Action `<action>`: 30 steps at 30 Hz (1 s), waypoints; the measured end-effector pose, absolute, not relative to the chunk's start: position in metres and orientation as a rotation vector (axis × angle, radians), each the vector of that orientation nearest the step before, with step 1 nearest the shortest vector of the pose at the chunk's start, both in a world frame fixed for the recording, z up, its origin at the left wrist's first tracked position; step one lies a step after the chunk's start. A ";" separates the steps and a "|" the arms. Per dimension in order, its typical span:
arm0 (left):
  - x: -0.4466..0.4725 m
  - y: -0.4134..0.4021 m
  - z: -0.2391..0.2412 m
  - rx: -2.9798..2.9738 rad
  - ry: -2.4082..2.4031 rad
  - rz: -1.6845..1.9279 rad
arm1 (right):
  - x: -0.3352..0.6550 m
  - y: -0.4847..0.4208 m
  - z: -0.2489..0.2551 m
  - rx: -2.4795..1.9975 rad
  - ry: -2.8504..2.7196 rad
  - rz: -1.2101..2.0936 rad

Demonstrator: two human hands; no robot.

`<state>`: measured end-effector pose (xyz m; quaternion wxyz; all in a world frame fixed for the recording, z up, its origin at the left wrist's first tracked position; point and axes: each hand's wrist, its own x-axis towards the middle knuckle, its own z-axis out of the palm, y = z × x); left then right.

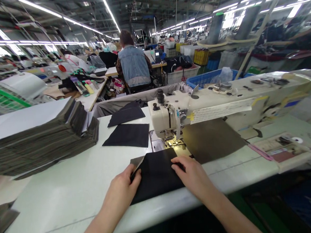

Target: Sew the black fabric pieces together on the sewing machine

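Note:
A black fabric piece (156, 172) lies on the table in front of the sewing machine (168, 115), over a grey-brown fabric piece that shows at its left corner. My left hand (125, 183) pinches the left edge of the black piece, where the edge is lifted. At the right edge, my right hand (189, 169) holds the cloth between thumb and fingers. The far edge of the cloth is close to the lit presser foot (173, 142). A larger olive-brown fabric panel (212, 141) lies under the machine's arm.
Two black cut pieces (127, 135) lie left of the machine head. A tall stack of grey-brown fabric (41, 141) stands on the left. At the right is a small parts tray (286, 147). Ahead, a person in a denim vest (133, 65) sits facing away.

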<state>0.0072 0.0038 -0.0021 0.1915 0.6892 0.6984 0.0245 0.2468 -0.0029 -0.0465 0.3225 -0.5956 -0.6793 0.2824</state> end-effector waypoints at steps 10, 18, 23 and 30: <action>0.009 0.006 -0.003 1.961 1.971 0.021 | 0.246 -0.002 -0.045 -1.634 -1.791 0.691; 0.001 0.009 0.003 1.893 2.073 0.148 | 0.251 -0.008 -0.047 -1.455 -2.058 0.156; -0.003 0.010 0.003 1.869 2.089 0.126 | 0.257 -0.010 -0.057 -1.369 -2.086 0.111; -0.004 0.007 0.002 1.833 2.101 0.170 | 0.261 -0.009 -0.066 -1.267 -2.083 0.039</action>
